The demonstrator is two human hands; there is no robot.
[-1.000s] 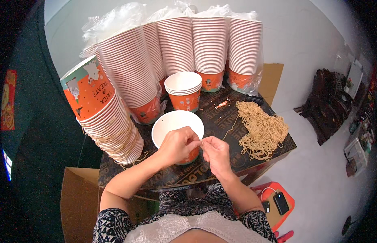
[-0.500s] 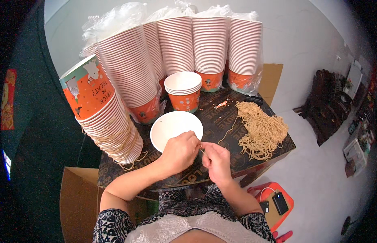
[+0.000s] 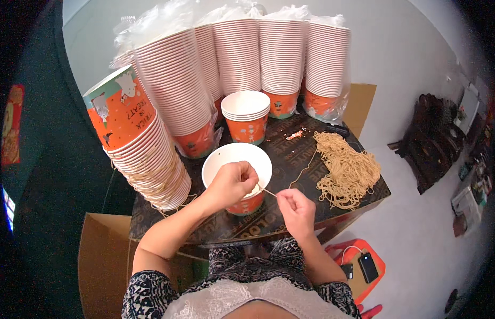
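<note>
Left hand [image 3: 234, 182] and right hand [image 3: 297, 210] have parted, each with fingers pinched on 1 thin tan cord [image 3: 267, 191], its slack now apparently drawn out, at 4 o'clock of the round orange-and-white paper cup [image 3: 244, 206]; the tangled tan cord heap [image 3: 347, 170] lies at 3 o'clock.

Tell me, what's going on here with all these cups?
A person's left hand and right hand seem to pinch a tan string, drawn out between them. The left is over an upright orange-and-white cup. A string heap lies to the right; a leaning cup stack at left has string across its side. Tall, plastic-wrapped stacks stand behind.
</note>
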